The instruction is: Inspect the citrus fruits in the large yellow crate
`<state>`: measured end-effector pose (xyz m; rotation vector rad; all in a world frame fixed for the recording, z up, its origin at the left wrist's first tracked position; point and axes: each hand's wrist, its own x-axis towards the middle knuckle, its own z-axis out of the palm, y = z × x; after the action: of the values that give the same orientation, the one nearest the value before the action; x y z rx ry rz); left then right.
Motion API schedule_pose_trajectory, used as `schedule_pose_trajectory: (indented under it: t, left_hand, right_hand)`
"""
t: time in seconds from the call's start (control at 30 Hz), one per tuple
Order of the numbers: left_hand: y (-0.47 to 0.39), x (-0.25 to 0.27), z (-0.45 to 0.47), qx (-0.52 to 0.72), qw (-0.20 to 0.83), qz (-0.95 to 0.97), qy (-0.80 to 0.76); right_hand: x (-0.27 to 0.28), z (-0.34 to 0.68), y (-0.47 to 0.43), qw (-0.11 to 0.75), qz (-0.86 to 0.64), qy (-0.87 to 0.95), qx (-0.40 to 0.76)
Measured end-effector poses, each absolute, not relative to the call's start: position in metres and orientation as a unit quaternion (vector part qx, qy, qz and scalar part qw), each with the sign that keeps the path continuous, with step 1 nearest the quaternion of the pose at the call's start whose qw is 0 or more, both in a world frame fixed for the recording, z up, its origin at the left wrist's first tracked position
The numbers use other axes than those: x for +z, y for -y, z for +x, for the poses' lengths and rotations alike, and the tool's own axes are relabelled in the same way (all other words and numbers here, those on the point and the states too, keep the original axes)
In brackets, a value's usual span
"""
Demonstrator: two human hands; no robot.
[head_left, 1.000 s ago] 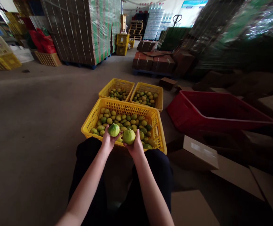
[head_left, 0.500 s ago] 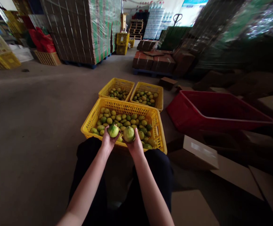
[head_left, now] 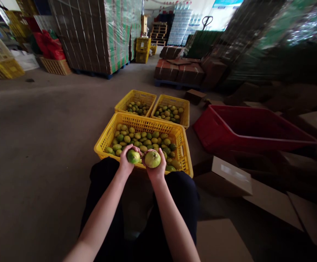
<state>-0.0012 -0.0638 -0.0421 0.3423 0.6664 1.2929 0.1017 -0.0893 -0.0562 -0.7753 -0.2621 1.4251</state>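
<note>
My left hand [head_left: 124,163] is closed round a green lemon [head_left: 133,157] with a yellowish patch on its end. Beside it my right hand [head_left: 157,173] cups a paler yellow-green lemon [head_left: 152,159], its knobbly end facing up. Both hands are close together over the near edge of a yellow plastic crate [head_left: 186,154], between my knees. Inside that crate lie several loose lemons [head_left: 143,135], some green and some yellow. My hands and the fruit in them hide part of the crate's near side.
Two more yellow crates, a left one [head_left: 119,105] and a right one [head_left: 186,111], hold similar fruit just beyond. A red tub [head_left: 213,136] stands to the right, with cardboard boxes [head_left: 231,174] nearer me. Wrapped pallet stacks [head_left: 84,36] and strapped cardboard [head_left: 179,72] stand farther back.
Both hands have turned the lemons, so other sides now face me. The right-hand lemon has shifted slightly right and its end shows. Each hand still holds its fruit.
</note>
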Motion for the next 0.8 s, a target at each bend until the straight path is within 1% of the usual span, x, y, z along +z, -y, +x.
schedule_pose_trajectory:
  t: [0.17, 0.23, 0.37, 0.53, 0.63, 0.8]
  left_hand:
    - [0.058, -0.045, -0.005, 0.615, 0.706, -0.034, -0.35]
    - [0.055, -0.046, -0.007, 0.62, 0.698, -0.076, -0.349]
    - [0.055, -0.045, -0.009, 0.606, 0.713, -0.061, -0.348]
    - [0.06, -0.04, -0.009, 0.525, 0.789, -0.037, -0.317]
    - [0.065, -0.034, -0.007, 0.489, 0.815, -0.047, -0.307]
    - [0.067, -0.025, -0.009, 0.514, 0.802, -0.097, -0.29]
  right_hand:
    - [-0.054, 0.104, 0.087, 0.688, -0.336, 0.048, 0.641]
    - [-0.052, 0.105, 0.087, 0.684, -0.324, 0.024, 0.653]
    - [-0.048, 0.109, 0.087, 0.677, -0.317, -0.012, 0.664]
    - [-0.046, 0.111, 0.086, 0.642, -0.364, -0.03, 0.674]
    - [-0.046, 0.111, 0.087, 0.662, -0.356, -0.031, 0.659]
    - [-0.045, 0.112, 0.086, 0.677, -0.338, -0.047, 0.652]
